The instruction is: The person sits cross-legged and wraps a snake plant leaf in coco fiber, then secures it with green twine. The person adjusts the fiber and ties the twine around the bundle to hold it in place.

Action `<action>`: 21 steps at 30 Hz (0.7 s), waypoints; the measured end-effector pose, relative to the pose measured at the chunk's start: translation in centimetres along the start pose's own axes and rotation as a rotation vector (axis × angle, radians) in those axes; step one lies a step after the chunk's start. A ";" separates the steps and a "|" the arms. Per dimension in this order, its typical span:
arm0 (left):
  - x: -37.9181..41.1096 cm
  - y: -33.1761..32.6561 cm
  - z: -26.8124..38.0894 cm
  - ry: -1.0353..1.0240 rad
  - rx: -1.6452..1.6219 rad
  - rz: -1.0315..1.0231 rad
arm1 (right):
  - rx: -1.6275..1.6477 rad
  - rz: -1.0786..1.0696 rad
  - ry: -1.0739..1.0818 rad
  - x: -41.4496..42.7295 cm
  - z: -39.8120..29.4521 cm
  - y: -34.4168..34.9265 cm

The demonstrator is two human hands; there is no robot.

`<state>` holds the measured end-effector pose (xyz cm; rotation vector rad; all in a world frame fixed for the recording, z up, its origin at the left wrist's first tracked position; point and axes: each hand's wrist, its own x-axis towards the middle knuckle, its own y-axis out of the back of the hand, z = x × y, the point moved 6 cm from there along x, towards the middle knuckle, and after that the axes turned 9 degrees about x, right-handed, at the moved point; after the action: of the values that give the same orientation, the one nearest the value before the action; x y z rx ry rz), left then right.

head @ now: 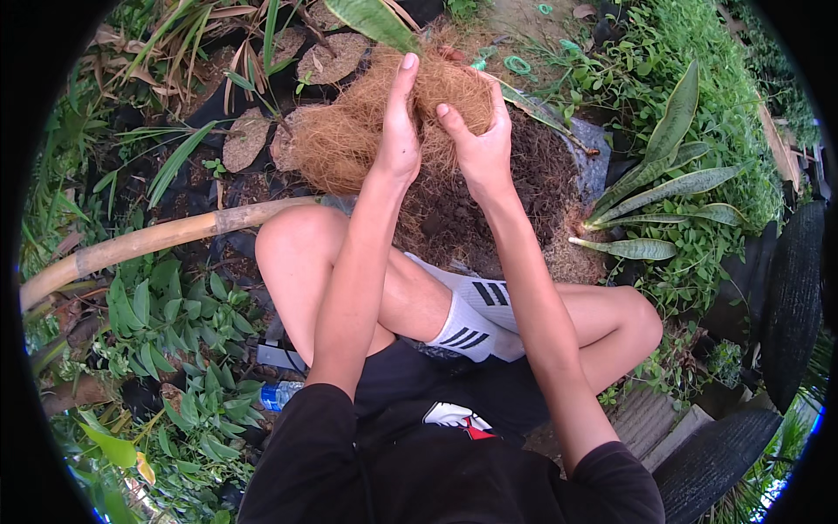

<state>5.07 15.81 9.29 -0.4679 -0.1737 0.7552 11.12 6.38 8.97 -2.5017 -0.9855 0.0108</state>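
Note:
A clump of brown coconut fibre (455, 92) is pressed between my two hands. My left hand (399, 121) lies edge-on along its left side, with some of its fingers hidden. My right hand (483, 134) cups the right side, thumb toward me and fingers wrapped behind. From the top of the clump rises a variegated green snake plant leaf (380, 23); its base is hidden in the fibre. A larger loose heap of coconut fibre (340, 141) sits left of my left hand. Beneath my wrists spreads a mound of dark soil (458, 209) mixed with fibres.
Uprooted snake plants (645, 187) lie right of the soil. A bamboo pole (157, 237) runs in from the left to my knee. Several filled plant bags (245, 141) stand at upper left. A plastic bottle (280, 395) rests by my left elbow. Green twine (517, 64) lies beyond my hands.

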 end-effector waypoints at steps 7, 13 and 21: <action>0.8 -0.1 0.7 -0.107 0.202 -0.163 | 0.484 -0.005 -0.427 -0.7 -0.3 0.1; 0.4 1.5 -1.2 -0.105 -0.051 0.145 | 0.405 0.031 -0.476 -1.5 -0.2 -1.3; -0.3 2.4 -0.9 -0.107 -0.166 0.273 | -0.182 -0.054 -0.127 -1.1 -1.3 -2.7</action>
<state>3.68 16.82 7.38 -0.6174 -0.2778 1.0396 8.74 6.85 11.07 -2.6653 -1.1515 0.0667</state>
